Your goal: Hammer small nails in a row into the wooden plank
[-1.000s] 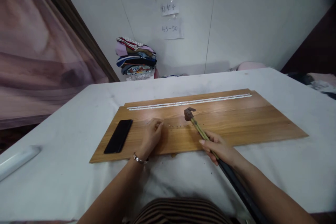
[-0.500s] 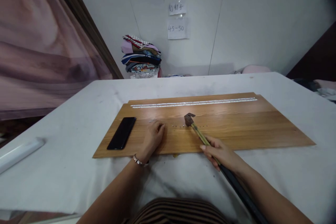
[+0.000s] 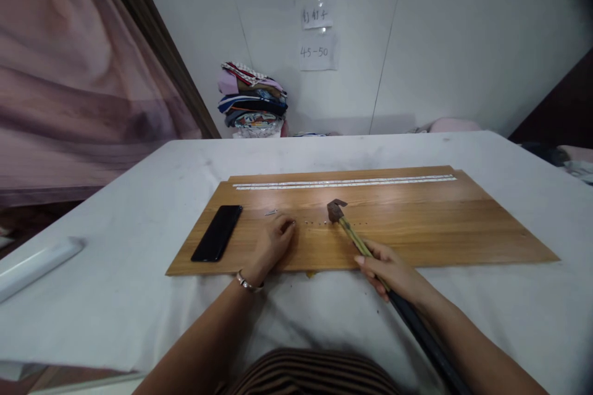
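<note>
The left hand (image 3: 273, 244) has shifted slightly toward the near edge of the wooden board (image 3: 445, 222), and the loose nails (image 3: 271, 212) near the board's left edge, mostly hidden behind it a second ago, now lie uncovered beyond its fingers. Its thumb and forefinger have drawn closer at the tips, where a pale speck shows, too small to name. The hammer head (image 3: 334, 212) appears closer to the near edge, leaving a wider gap to the white strips (image 3: 345, 183) along the far edge. The view has swung too, showing more below the left part of the near edge of the table (image 3: 120, 241).
</note>
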`<state>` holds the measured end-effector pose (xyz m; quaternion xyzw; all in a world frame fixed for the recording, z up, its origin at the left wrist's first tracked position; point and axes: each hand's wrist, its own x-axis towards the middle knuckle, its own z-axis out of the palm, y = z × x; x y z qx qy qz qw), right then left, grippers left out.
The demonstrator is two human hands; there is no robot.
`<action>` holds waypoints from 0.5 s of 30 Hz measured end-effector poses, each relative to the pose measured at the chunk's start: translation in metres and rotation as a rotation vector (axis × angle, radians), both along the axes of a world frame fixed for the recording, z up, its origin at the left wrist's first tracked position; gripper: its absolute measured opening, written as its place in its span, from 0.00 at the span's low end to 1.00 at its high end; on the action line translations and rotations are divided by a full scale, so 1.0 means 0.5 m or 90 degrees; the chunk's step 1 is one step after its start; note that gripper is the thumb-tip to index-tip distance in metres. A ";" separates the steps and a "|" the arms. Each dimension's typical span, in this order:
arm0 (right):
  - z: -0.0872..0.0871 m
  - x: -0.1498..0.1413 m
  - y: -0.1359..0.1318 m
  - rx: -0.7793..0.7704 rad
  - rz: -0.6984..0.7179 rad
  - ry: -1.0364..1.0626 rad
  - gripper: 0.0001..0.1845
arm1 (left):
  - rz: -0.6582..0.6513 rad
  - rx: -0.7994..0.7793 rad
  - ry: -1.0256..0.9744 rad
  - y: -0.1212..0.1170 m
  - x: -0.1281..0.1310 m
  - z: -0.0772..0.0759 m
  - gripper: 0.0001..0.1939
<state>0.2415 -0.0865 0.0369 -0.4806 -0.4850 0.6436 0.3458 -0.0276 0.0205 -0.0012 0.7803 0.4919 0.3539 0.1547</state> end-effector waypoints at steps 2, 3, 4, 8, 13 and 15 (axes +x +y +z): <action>0.001 0.001 -0.001 0.003 -0.001 0.001 0.18 | -0.001 -0.011 -0.004 0.000 -0.001 -0.002 0.06; 0.000 0.002 -0.001 0.004 0.001 0.002 0.18 | 0.001 -0.019 -0.005 0.000 -0.001 -0.003 0.07; -0.003 0.003 -0.001 0.005 0.003 0.002 0.18 | 0.004 -0.027 -0.007 -0.001 -0.001 -0.003 0.07; -0.014 0.004 0.001 -0.001 0.012 0.000 0.17 | 0.014 -0.045 -0.018 -0.005 0.001 0.000 0.08; -0.009 0.001 0.002 0.003 0.005 -0.007 0.18 | 0.037 -0.054 -0.031 -0.008 0.002 0.000 0.09; -0.004 0.000 0.001 0.003 0.002 -0.010 0.18 | 0.040 -0.056 -0.031 -0.007 0.002 0.000 0.09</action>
